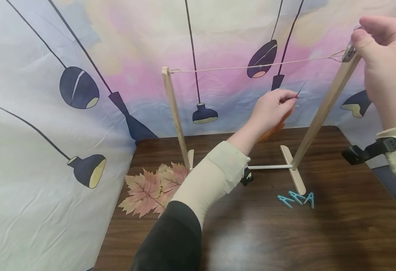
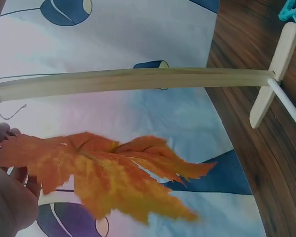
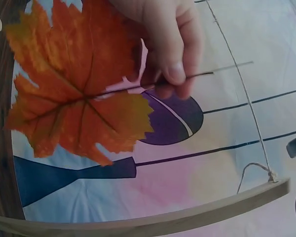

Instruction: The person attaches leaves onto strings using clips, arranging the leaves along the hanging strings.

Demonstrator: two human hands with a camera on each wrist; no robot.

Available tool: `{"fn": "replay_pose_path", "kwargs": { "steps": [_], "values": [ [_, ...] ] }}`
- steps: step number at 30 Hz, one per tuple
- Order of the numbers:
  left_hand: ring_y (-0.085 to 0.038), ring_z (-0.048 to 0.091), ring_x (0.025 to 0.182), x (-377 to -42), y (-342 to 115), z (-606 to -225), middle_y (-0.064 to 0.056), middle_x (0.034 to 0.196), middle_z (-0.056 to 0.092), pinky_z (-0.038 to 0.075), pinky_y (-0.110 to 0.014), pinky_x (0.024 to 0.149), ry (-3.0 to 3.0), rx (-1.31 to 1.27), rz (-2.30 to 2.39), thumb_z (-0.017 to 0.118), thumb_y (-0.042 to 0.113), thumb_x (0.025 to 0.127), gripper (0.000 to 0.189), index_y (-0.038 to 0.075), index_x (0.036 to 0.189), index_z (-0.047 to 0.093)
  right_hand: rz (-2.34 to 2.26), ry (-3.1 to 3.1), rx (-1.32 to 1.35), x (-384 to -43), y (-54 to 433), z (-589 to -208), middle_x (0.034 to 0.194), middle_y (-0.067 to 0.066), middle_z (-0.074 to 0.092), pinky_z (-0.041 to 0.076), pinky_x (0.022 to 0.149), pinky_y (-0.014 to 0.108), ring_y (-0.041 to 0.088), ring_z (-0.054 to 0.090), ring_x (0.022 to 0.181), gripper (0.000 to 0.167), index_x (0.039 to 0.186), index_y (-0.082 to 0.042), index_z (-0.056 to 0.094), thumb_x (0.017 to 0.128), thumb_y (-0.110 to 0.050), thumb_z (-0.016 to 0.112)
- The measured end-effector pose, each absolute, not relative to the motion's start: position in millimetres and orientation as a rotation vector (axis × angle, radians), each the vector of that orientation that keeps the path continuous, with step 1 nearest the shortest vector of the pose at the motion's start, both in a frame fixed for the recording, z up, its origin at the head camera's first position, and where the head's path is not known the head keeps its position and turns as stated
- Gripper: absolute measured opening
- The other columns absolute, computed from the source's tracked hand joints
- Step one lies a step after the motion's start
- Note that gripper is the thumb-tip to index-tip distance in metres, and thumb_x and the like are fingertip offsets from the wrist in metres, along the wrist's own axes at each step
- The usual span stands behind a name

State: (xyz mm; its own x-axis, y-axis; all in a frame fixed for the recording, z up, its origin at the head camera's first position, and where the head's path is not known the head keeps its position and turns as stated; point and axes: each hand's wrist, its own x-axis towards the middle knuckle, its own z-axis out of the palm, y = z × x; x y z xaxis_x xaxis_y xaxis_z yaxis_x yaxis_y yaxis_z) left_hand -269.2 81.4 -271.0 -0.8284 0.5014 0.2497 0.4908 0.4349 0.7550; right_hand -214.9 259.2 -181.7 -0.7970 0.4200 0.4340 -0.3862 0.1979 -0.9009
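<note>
My left hand [image 1: 269, 109] pinches the dark stem of an orange artificial maple leaf [image 3: 54, 79] between thumb and fingers. The leaf hangs mostly behind that hand in the head view; its whole blade shows in the left wrist view. A thin string [image 1: 218, 69] runs between two wooden posts above the left hand. At upper right, my right hand [image 1: 390, 49] pinches a small silver metal clip [image 1: 348, 52], which overlaps the top of the right post [image 1: 326, 101]. Only a fingertip and part of this clip show at the right wrist view's edge.
Several pinkish maple leaves [image 1: 143, 192] lie at the table's left, partly behind my left sleeve. Three blue clothespins [image 1: 296, 197] lie near the right post's wooden foot [image 1: 296, 177]. A white rod [image 1: 269, 167] joins the posts low down. Behind hangs a cloth printed with lamps.
</note>
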Motion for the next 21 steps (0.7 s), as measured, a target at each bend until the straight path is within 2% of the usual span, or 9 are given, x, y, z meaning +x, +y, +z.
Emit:
{"fn": "replay_pose_path", "kwargs": {
  "steps": [4, 8, 13, 16, 21],
  "values": [
    [0.008, 0.053, 0.087, -273, 88, -266, 0.019, 0.101, 0.062, 0.039, -0.010, 0.076, 2.661, 0.886, 1.418, 0.055, 0.029, 0.095, 0.023, 0.028, 0.116, 0.064, 1.678, -1.882, -0.067, -218, 258, -175, 0.126, -0.004, 0.054, 0.028, 0.099, 0.011, 0.004, 0.045, 0.117, 0.038, 0.123, -0.014, 0.061, 0.086, -0.023, 0.065],
    [0.011, 0.053, 0.087, -276, 92, -262, 0.022, 0.099, 0.062, 0.037, -0.008, 0.077, 2.670, 0.877, 1.433, 0.057, 0.028, 0.094, 0.020, 0.028, 0.113, 0.064, 1.791, -1.796, -0.021, -223, 253, -172, 0.118, -0.002, 0.056, 0.033, 0.096, 0.012, 0.006, 0.048, 0.111, 0.036, 0.118, -0.009, 0.064, 0.083, -0.017, 0.069],
    [0.008, 0.053, 0.084, -278, 96, -256, 0.021, 0.097, 0.061, 0.037, -0.010, 0.076, 2.677, 0.863, 1.377, 0.057, 0.029, 0.094, 0.017, 0.027, 0.109, 0.064, 1.841, -1.788, 0.004, -227, 250, -167, 0.123, -0.001, 0.053, 0.033, 0.097, 0.013, 0.006, 0.047, 0.113, 0.042, 0.121, -0.007, 0.062, 0.081, -0.017, 0.071],
    [0.006, 0.054, 0.086, -279, 99, -253, 0.020, 0.100, 0.062, 0.036, -0.010, 0.077, 2.703, 0.891, 1.311, 0.056, 0.028, 0.095, 0.016, 0.026, 0.109, 0.063, 1.877, -1.772, -0.010, -228, 251, -164, 0.124, -0.001, 0.053, 0.033, 0.097, 0.013, 0.006, 0.048, 0.113, 0.044, 0.120, -0.007, 0.062, 0.079, -0.017, 0.073],
    [0.008, 0.052, 0.095, -280, 105, -245, 0.021, 0.107, 0.061, 0.033, -0.009, 0.083, 2.770, 0.943, 1.176, 0.053, 0.028, 0.096, 0.019, 0.027, 0.113, 0.062, 1.819, -1.825, -0.044, -229, 251, -162, 0.117, -0.003, 0.055, 0.034, 0.094, 0.012, 0.004, 0.048, 0.108, 0.041, 0.120, -0.008, 0.062, 0.081, -0.016, 0.071]
  ]
}}
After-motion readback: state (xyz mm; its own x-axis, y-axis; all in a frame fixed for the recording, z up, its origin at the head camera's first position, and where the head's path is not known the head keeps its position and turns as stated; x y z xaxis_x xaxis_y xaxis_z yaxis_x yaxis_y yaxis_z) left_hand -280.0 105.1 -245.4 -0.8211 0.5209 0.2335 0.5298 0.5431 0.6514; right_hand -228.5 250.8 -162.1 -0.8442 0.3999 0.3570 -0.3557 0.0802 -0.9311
